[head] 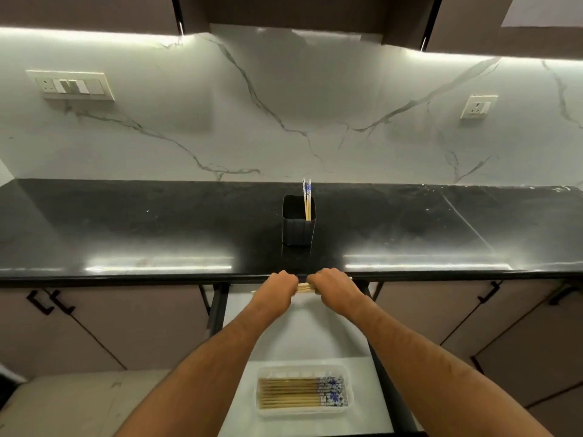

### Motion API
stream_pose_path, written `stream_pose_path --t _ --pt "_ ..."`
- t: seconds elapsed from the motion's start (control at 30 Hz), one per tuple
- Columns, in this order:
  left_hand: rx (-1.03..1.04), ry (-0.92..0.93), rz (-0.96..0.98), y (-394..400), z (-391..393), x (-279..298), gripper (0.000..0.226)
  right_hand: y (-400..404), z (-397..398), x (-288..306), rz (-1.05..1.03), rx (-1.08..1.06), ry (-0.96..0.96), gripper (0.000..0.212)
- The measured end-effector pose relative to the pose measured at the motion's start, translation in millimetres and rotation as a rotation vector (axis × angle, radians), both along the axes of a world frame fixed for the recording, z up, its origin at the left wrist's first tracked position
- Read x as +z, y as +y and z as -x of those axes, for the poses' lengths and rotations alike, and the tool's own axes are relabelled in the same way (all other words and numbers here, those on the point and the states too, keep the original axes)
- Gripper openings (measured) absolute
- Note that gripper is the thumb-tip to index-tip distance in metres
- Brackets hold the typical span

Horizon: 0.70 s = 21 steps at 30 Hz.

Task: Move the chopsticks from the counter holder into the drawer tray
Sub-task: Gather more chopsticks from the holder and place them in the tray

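Observation:
A black square holder (298,230) stands on the dark counter with two chopsticks (307,200) upright in its right corner, their tops patterned blue and white. Below the counter edge, over the open white drawer (299,329), my left hand (279,287) and my right hand (331,285) both grip one horizontal bundle of wooden chopsticks (304,288), a short stretch showing between my fists. Near the drawer's front lies a clear plastic tray (303,372) holding several chopsticks (299,392) side by side, patterned ends to the right.
The glossy black counter (157,228) runs the full width, backed by a marble wall with a switch panel (71,86) and a socket (478,107). Cabinet doors with black handles (50,301) flank the drawer. Upper cabinets hang overhead.

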<state>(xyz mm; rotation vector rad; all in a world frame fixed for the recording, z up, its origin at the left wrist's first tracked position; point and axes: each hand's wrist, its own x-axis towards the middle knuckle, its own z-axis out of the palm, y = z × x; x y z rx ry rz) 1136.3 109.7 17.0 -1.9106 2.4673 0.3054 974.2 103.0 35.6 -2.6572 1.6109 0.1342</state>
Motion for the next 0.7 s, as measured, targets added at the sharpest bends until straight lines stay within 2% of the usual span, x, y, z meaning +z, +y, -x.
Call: stream_pose_path --t 0.4,0.7 --pt "-0.042 0.048 -0.052 48 10 -80 0.018 38 8 -86 -0.118 -0.105 0.04 0.01" --pt "-0.072 0.003 -0.173 86 12 -155 0.023 69 21 -165 -0.289 -0.099 0.03 0.011"
